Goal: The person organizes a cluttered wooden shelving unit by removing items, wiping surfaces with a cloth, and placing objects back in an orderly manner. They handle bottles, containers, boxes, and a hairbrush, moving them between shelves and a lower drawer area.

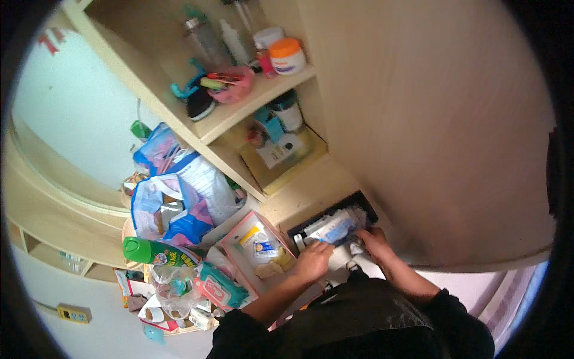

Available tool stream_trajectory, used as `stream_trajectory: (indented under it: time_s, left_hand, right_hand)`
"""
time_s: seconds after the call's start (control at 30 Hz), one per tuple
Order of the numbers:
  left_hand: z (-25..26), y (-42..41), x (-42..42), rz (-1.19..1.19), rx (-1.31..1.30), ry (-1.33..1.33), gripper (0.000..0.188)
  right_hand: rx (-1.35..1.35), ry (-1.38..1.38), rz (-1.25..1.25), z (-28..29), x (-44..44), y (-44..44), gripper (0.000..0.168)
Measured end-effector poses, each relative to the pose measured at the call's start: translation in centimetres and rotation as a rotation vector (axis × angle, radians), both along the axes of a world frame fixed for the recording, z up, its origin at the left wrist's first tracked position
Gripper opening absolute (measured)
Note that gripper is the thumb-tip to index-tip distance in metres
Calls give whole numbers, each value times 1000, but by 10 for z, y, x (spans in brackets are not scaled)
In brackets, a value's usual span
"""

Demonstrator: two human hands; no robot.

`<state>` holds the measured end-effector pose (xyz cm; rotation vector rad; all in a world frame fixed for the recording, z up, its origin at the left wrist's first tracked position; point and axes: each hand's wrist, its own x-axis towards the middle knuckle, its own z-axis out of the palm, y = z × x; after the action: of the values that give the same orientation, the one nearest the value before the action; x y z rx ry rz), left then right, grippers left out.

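A dark box or tray (368,207) stands low before me, with white and blue plastic packaging (338,226) in it. My left hand (316,260) lies at the near left side of the packaging, its fingers bent; whether they grip it is unclear. At the near right side is my right hand (374,242), fingers curled by the packaging's edge, the grip hidden. To the left of my left hand, an open pink-edged box (287,258) holds small packets, one of them blue and white (265,249).
Left are a green spray can (152,252), a teal wipes pack (222,287) and blue-pink bags (172,206). Above them, a wooden shelf (258,105) bears a pink basket (233,85) and an orange-lidded jar (287,56). A large wooden panel (430,121) rises at right.
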<state>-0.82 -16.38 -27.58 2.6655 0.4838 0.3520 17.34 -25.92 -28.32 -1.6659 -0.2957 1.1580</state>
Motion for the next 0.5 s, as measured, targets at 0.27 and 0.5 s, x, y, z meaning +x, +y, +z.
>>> stream_trajectory:
  time_s: [0.27,0.5]
  left_hand:
    - [64,19,20,106,52,-156,18]
    - [70,65,35,216,169,-352,17]
  right_hand:
    - [195,-224,20,48,19,38,27]
    - [243,-262,-24,74,28,97,25]
